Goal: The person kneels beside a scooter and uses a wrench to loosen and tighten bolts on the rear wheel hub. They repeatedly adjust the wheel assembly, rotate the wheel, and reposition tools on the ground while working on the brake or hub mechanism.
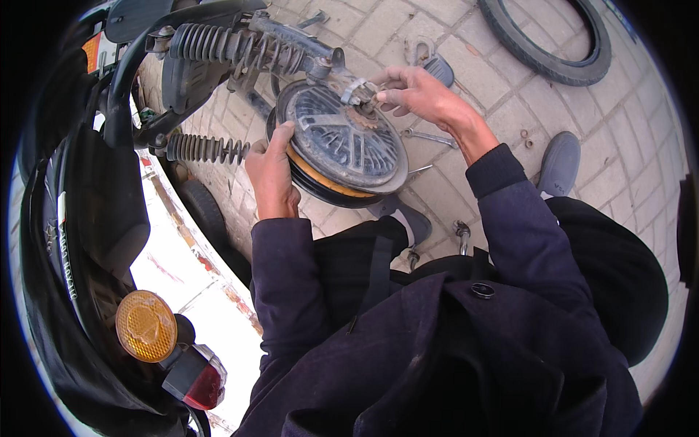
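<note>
A dusty black wheel hub [342,138] with a yellow-orange band and a black rim tilts between my knees, without a tyre on it. My left hand [274,169] grips its near left edge, thumb on top. My right hand [419,98] reaches over the hub's centre, thumb and index finger pinched at the axle end. What small part they hold is hidden. Beside those fingertips sits a shiny metal bracket [357,92], at the end of the dark swingarm [295,36]. A rusty toothed ring [362,119] surrounds the axle.
Two coil shock absorbers [237,48] [207,148] jut from the vehicle at left. An amber reflector [146,325] and red tail light [198,379] hang lower left. On the paving lie a tyre [550,69], a wrench [431,137], several small nuts or washers [526,138] and a socket tool [462,234].
</note>
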The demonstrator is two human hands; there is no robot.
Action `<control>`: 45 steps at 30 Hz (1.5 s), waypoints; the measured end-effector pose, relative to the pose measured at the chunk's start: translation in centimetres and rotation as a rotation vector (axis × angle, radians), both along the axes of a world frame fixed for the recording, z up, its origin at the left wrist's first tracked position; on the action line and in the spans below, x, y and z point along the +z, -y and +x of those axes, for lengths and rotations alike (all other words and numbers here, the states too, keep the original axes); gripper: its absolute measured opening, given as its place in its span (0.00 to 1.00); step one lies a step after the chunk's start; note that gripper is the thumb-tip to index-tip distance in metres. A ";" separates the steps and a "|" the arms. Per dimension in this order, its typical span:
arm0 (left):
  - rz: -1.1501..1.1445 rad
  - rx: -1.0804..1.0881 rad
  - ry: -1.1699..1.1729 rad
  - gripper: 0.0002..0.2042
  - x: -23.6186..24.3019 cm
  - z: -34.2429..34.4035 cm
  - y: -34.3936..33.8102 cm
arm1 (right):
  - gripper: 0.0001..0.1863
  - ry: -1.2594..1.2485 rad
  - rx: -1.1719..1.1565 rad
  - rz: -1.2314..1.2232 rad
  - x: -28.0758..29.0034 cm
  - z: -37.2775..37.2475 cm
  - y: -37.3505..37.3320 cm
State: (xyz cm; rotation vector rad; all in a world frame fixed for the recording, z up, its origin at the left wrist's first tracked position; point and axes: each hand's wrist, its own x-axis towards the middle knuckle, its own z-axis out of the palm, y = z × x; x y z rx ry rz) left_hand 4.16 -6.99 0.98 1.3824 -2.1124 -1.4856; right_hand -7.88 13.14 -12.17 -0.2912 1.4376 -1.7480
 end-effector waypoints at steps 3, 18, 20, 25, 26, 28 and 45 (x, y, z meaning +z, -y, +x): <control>-0.018 0.010 0.021 0.23 0.3 0.0 -0.3 | 0.21 -0.043 0.006 0.006 -0.2 -0.1 0.4; -0.008 0.038 0.012 0.21 0.9 0.8 -1.3 | 0.51 -0.202 -0.075 -0.032 0.5 1.2 3.2; 0.010 0.059 -0.051 0.19 0.8 0.8 -2.0 | 0.50 -0.222 -0.115 0.052 0.7 1.4 3.6; -0.001 0.092 -0.025 0.14 0.9 0.8 -2.1 | 0.48 -0.272 -0.323 0.061 0.3 2.3 5.1; 0.002 0.098 -0.043 0.14 1.0 0.7 -2.2 | 0.48 -0.263 -0.316 0.051 0.2 2.4 5.2; -0.007 0.124 -0.028 0.14 1.2 0.6 -2.2 | 0.49 -0.239 -0.279 0.081 0.2 2.5 5.2; -0.007 0.071 0.012 0.15 2.4 -1.3 -1.9 | 0.53 -0.135 -0.124 0.289 1.7 2.1 3.8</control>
